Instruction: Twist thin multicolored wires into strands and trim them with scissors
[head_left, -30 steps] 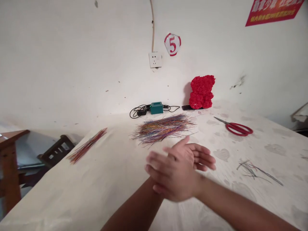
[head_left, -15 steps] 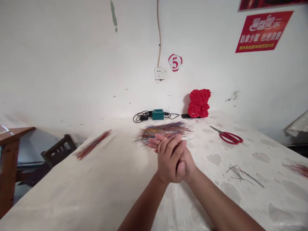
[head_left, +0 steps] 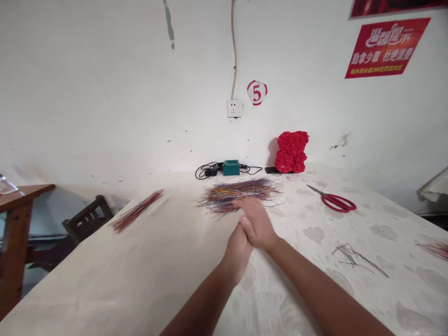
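Observation:
My left hand (head_left: 238,249) and my right hand (head_left: 255,224) press together palm to palm over the cream table cover (head_left: 140,280), holding nothing visible. My right fingertips touch or overlap the near edge of a loose pile of thin multicoloured wires (head_left: 238,195). Left of the hands lies a narrower red-toned wire bundle (head_left: 136,217). To the right are a few loose dark wires (head_left: 355,259) and red-handled scissors (head_left: 336,202). Most of my left hand is hidden behind the right.
Against the wall stand a teal box (head_left: 231,167) with black cables (head_left: 206,171), a dark phone (head_left: 275,170) and a red flower-made bear (head_left: 291,151). More wires (head_left: 434,249) lie at the right edge. A dark wooden chair (head_left: 87,219) stands beyond the table's left edge.
My hands have shifted from interlaced to flat palm to palm, sliding against each other and lowering toward the wire pile. The view has steadied and tilted level; the wires and scissors remain in place.

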A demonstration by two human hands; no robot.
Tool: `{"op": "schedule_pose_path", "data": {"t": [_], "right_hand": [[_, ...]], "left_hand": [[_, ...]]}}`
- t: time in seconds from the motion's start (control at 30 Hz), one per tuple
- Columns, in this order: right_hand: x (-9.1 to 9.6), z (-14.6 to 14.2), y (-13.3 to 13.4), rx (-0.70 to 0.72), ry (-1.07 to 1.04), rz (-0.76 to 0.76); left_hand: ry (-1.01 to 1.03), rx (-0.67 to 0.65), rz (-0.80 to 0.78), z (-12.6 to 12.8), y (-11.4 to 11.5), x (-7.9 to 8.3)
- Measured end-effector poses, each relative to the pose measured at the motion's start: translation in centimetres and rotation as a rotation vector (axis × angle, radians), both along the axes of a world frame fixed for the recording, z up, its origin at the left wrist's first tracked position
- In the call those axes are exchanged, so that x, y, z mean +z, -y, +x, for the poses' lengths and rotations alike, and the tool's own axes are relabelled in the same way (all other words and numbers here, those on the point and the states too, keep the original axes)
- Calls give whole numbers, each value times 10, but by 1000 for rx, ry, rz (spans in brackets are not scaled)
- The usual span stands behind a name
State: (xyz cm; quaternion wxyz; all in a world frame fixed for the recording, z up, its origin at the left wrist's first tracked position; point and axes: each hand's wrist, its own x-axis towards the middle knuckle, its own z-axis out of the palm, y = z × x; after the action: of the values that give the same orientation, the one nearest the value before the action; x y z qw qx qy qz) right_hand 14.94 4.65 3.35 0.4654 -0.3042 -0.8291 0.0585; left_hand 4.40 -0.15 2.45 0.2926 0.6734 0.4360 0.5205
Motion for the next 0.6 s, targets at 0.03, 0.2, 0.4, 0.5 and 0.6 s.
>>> {"op": "schedule_pose_path", "data": {"t": [0.03, 0.2, 0.4, 0.5, 0.6], "right_hand": [[-7, 9, -11, -148, -11, -97], [-41, 21, -33, -181, 93, -207], [-55, 7, -33, -94, 185, -193], [-55, 8, -36, -89, 164, -252], [-55, 8, -39, -87, 141, -299]], "left_hand": [[-64, -29, -44, -5, -3, 2], [-374, -34, -164, -43, -74, 31], [-798, 185, -146, -65, -197, 49], [-990, 190, -160, -66, -241, 49], [-1114, 163, -173, -60, -276, 50]]}}
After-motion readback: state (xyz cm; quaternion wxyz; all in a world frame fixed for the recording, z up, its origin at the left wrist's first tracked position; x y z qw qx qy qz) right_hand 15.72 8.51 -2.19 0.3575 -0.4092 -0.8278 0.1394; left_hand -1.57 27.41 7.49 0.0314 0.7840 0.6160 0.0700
